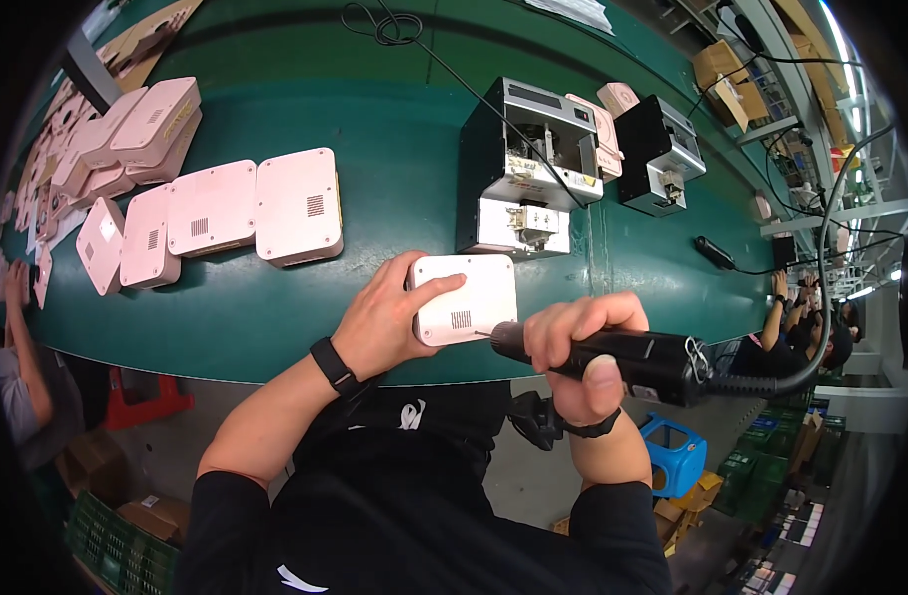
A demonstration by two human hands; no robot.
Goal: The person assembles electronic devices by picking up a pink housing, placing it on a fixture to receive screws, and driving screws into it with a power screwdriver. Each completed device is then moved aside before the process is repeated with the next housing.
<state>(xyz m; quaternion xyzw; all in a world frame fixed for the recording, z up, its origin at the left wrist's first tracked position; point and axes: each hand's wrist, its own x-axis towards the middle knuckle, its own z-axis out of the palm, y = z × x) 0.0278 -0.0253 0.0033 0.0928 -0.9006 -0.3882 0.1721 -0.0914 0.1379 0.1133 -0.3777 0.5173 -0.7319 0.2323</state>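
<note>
A pale pink box-shaped housing (471, 294) with a small vent grille lies at the near edge of the green conveyor belt (394, 139). My left hand (386, 315) presses on its left side, fingers spread over the top. My right hand (583, 347) grips a black electric screwdriver (622, 359), held level, its bit touching the housing's lower right corner. A thick cable (821, 297) runs from the tool's rear up to the right.
Several more pink housings (297, 205) lie in a row and a pile at the left. A black-and-silver screw feeder (529, 169) and a second one (660, 154) stand behind the housing. Other people work at both ends of the belt. Crates sit on the floor.
</note>
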